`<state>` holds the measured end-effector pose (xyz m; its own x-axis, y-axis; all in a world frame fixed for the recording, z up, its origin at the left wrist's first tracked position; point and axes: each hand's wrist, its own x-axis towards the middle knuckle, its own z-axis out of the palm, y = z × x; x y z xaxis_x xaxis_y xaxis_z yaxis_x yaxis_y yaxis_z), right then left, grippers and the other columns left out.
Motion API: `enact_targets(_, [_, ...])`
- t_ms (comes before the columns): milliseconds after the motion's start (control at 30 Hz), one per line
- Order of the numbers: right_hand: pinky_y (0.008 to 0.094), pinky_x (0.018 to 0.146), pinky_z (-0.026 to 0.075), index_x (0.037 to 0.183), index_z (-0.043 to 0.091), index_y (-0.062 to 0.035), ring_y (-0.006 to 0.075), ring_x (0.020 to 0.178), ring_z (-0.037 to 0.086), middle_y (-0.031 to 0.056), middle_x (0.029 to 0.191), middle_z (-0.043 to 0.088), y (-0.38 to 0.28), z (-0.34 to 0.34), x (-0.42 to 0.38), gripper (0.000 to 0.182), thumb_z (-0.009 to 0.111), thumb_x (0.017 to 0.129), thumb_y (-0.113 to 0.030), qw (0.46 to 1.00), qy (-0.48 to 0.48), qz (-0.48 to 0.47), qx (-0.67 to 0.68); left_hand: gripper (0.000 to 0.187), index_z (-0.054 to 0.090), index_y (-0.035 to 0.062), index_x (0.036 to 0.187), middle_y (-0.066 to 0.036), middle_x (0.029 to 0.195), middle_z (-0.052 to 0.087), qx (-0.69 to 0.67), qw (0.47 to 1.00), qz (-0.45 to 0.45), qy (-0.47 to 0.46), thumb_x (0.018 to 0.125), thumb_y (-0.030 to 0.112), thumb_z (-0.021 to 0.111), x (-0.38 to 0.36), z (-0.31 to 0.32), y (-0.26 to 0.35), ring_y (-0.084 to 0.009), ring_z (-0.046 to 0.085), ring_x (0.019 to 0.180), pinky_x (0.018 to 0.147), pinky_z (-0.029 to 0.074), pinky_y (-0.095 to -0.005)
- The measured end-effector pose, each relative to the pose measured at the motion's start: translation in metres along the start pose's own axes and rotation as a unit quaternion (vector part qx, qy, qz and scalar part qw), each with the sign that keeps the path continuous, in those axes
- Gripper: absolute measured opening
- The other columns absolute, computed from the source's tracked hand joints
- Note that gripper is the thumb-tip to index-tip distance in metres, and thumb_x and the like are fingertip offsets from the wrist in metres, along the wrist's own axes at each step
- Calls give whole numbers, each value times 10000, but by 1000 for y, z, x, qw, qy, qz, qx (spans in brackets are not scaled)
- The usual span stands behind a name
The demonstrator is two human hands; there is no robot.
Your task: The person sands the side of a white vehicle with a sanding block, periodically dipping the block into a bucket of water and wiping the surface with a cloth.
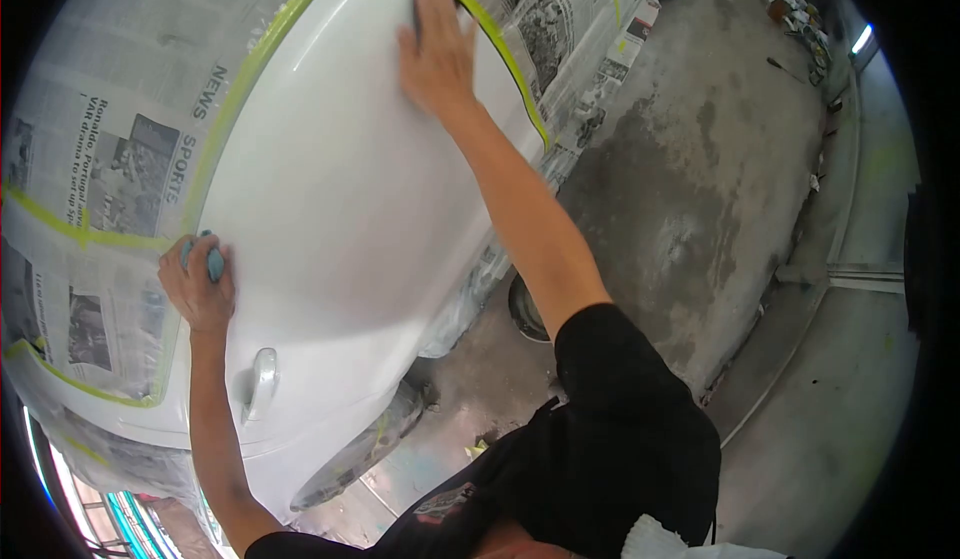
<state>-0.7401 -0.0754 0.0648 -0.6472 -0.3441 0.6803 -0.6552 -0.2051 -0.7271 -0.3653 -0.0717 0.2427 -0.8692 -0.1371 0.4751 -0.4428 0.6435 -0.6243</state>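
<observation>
A white car door panel (340, 199) fills the middle of the view, edged with yellow-green tape (262, 54) and newspaper (125, 149). At the panel's upper right, near the tape, my right hand (440, 54) presses a dark, flat object (422, 11) against the white surface; most of that object is under the fingers. My left hand (205, 284) rests at the panel's left edge beside the newspaper, its fingers wrapped round a blue-grey crumpled piece (213, 262). Below and right of that hand is the white door handle (262, 384).
To the right lies a stained concrete floor (680, 209), with debris (795, 19) along the wall (870, 359). A round dark object (527, 311) stands on the floor below my right forearm. Plastic sheeting (375, 439) hangs under the panel.
</observation>
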Motion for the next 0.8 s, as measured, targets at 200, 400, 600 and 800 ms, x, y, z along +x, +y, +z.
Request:
enact_targets(200, [637,1180,114,1465,333,81,378,1500,196,243,1591,259,-33,21,29,615,494,1002,-290,997,41,33,50,238,654,124,1046,-121,1040,624,-5,1000,1,4,836,174,754,0,-2,3,-337,579,930,793,433,-446])
enact_targets(400, [635,1184,109,1515,236,101,382,1519,147,268,1615,185,2,-6,-12,696,506,997,-278,997,-31,61,-18,228,655,116,1049,-126,1040,624,-1,1000,-4,-5,851,190,742,-2,-2,0,-337,576,917,791,431,-444])
enact_targets(600, [685,1150,120,1412,316,189,453,1479,179,338,1546,244,-43,24,39,689,545,975,-293,997,61,7,45,228,652,116,1051,-133,1040,623,-1,1000,6,-4,852,186,739,0,-1,2,-339,575,916,789,423,-441])
enact_targets(800, [667,1164,93,1466,279,158,446,1488,162,326,1568,227,4,8,-27,709,541,978,-285,995,-9,98,-13,235,655,119,1050,-130,1039,622,-12,1000,2,6,845,187,747,-1,-2,0,-340,573,916,789,420,-439])
